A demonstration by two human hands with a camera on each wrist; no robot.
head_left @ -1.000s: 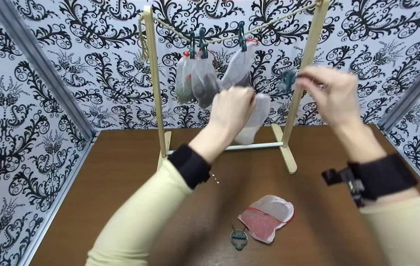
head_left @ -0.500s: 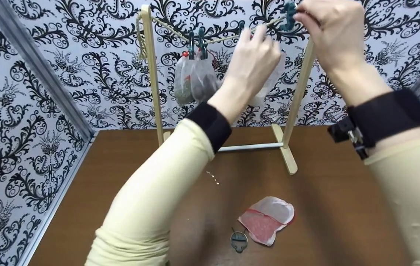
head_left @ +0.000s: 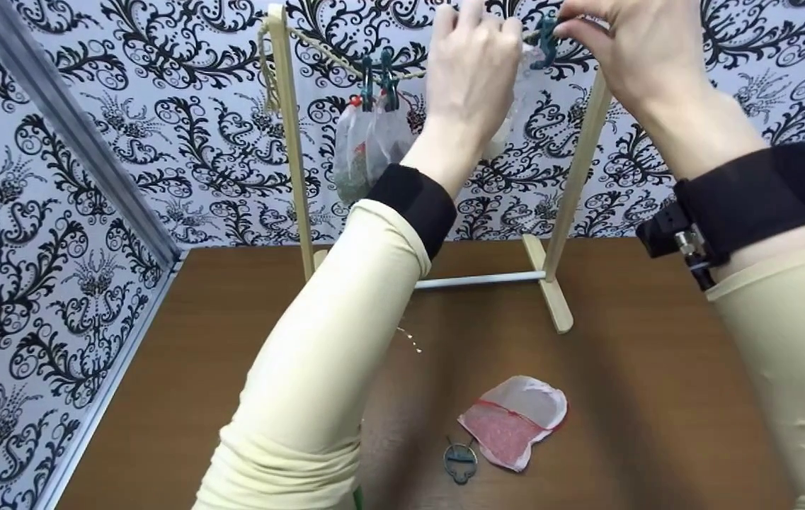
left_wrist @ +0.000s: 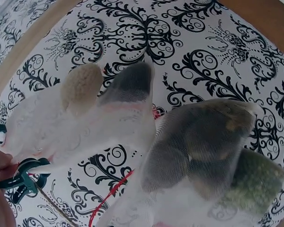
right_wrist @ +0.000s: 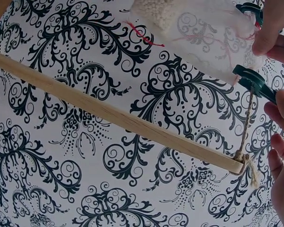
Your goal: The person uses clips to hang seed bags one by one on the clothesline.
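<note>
My right hand (head_left: pixel 646 57) pinches a dark green clothespin (head_left: pixel 548 42) by its handles at the rope, near the right post. In the right wrist view, the clothespin's jaws sit at the rope and the edge of a white mesh bag (right_wrist: pixel 199 38) with cream-coloured contents. My left hand (head_left: pixel 473 78) holds that bag's top edge against the rope, its fingertips partly out of the head view. Beside the left fingers, another green clothespin (left_wrist: pixel 26 182) is on the rope. A mesh bag with dark contents (left_wrist: pixel 130 82) hangs next to the cream one.
Two more filled bags hang from clothespins (head_left: pixel 377 81) at left. The wooden stand has a left post (head_left: pixel 289 142), a right post (head_left: pixel 579 170) and a white crossbar (head_left: pixel 483 280). On the table lie a pink-filled mesh bag (head_left: pixel 508 425) and a green clothespin (head_left: pixel 460 460).
Both hands have risen to the rope, the left with the cream-filled bag and the right with the clothespin. In the last half second the clothespin has moved slightly left and down, onto the rope.
</note>
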